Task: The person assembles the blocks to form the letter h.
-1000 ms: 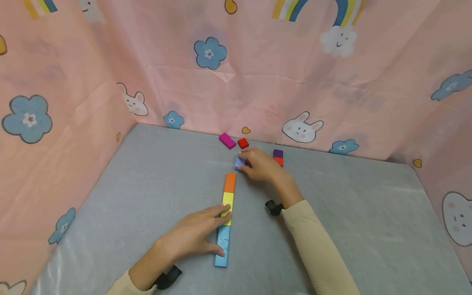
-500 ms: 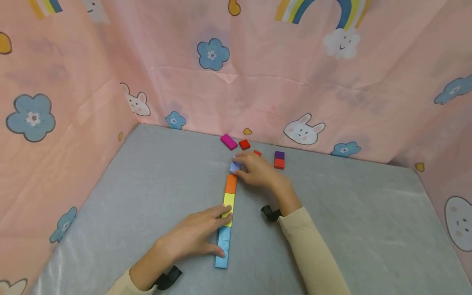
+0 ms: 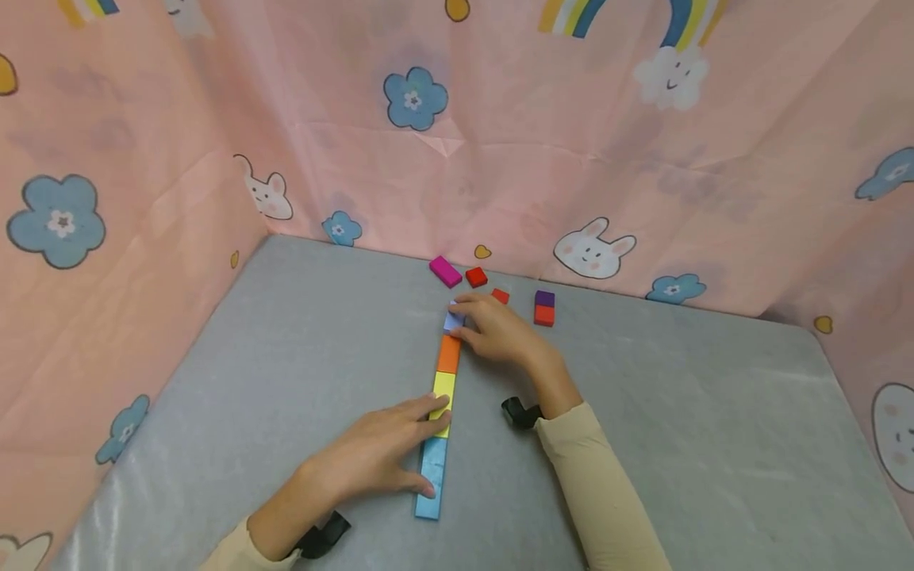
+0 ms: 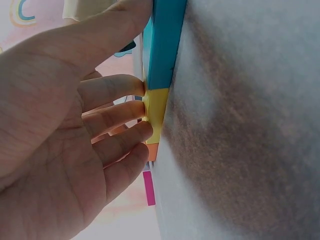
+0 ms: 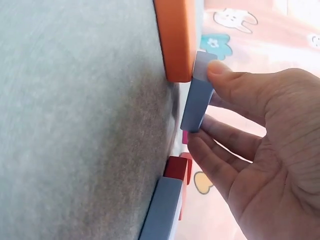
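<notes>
A straight row of blocks runs away from me: light blue [image 3: 432,460], yellow [image 3: 443,385], then orange [image 3: 448,354]. My left hand [image 3: 371,452] lies across the row from the left, its extended fingertips touching the yellow block and its thumb the light blue one. At the orange block's far end, my right hand [image 3: 500,329] pinches a lavender block [image 3: 452,321] between thumb and fingers. In the right wrist view that lavender block [image 5: 197,102] looks slightly tilted against the orange block [image 5: 177,40]; whether it lies flat on the table cannot be told.
Beyond the right hand are a magenta block [image 3: 446,271], a red block [image 3: 476,277] and another red piece [image 3: 501,296], partly hidden. Purple [image 3: 545,298] and red [image 3: 544,316] blocks stand further right. A grey-blue block [image 5: 162,210] shows near the right hand. Pink patterned cloth [image 3: 493,182] borders the table.
My right hand has brought the lavender block left and nearer, up to the orange block's end, uncovering a red piece behind it. The left hand stays on the row.
</notes>
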